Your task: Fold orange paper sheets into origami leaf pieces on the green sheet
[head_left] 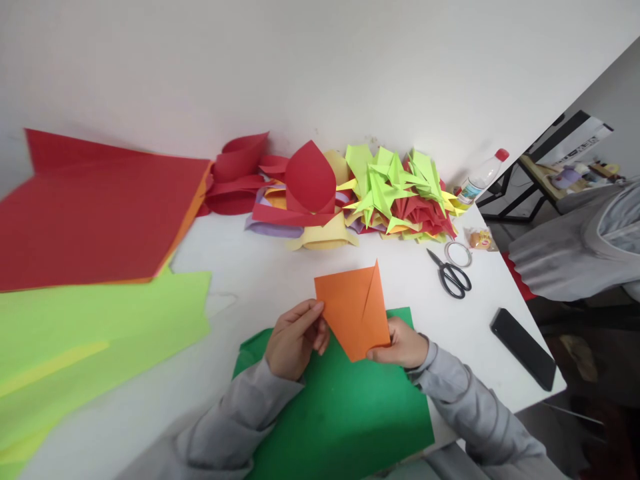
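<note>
Holding an orange paper [345,307] up over the green sheet [360,413], both hands on it. Left hand [296,339]: thumb and fingers pinched on the paper's left edge, other fingers curled below. Right hand [401,343]: gripping the lower right corner, thumb on the near face, fingers mostly hidden behind. Paper is folded: a flap edge slants down from the pointed top right corner, and the lower left side is cut diagonally by a fold or edge, can't tell which. Green sheet lies on the white table [480,360], at its near edge, partly under the forearms. Right of the hands: scissors [449,275], blades pointing away and left, then a white ring [470,257] just beyond the handles, a snack packet [481,239] beside the ring, and a black phone [523,349] nearer, close to the right edge. Bottle [483,179] with red cap leans at the back right. Along the wall: red folded shape [311,175] standing among other curved pieces, light green spiky folds [387,183] heaped right of it. Left side: big red sheet [100,227] on orange, lime sheets [130,333] below and nearer.
</note>
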Action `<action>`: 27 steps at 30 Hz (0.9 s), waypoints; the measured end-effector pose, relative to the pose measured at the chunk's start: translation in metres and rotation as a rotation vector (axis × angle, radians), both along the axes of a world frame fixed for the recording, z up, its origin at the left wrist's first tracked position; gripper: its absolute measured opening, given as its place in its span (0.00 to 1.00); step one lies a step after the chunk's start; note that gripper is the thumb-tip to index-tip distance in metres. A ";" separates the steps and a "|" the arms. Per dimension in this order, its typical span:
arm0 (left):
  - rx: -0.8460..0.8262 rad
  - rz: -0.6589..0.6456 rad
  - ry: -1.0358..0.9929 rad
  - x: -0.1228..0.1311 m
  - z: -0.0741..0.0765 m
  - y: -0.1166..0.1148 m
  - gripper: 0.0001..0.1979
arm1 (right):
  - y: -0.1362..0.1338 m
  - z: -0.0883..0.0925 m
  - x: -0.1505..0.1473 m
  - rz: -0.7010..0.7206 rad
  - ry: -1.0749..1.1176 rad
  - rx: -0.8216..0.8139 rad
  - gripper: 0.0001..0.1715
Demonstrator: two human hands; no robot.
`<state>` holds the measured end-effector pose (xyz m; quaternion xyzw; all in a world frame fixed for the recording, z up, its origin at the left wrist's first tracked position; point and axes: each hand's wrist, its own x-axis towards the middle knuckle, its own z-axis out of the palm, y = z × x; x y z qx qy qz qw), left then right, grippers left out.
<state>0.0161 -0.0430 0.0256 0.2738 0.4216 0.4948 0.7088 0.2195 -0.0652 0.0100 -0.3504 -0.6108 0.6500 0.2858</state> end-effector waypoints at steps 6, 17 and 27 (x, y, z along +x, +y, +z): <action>0.009 0.000 -0.001 0.000 0.002 -0.001 0.16 | 0.000 -0.001 0.000 0.000 -0.014 0.012 0.22; 0.049 0.020 0.065 0.000 -0.002 -0.003 0.17 | -0.001 0.001 -0.001 0.017 0.007 0.024 0.18; 0.038 -0.073 0.137 -0.001 -0.004 -0.005 0.19 | -0.006 0.010 -0.007 -0.069 0.002 0.034 0.27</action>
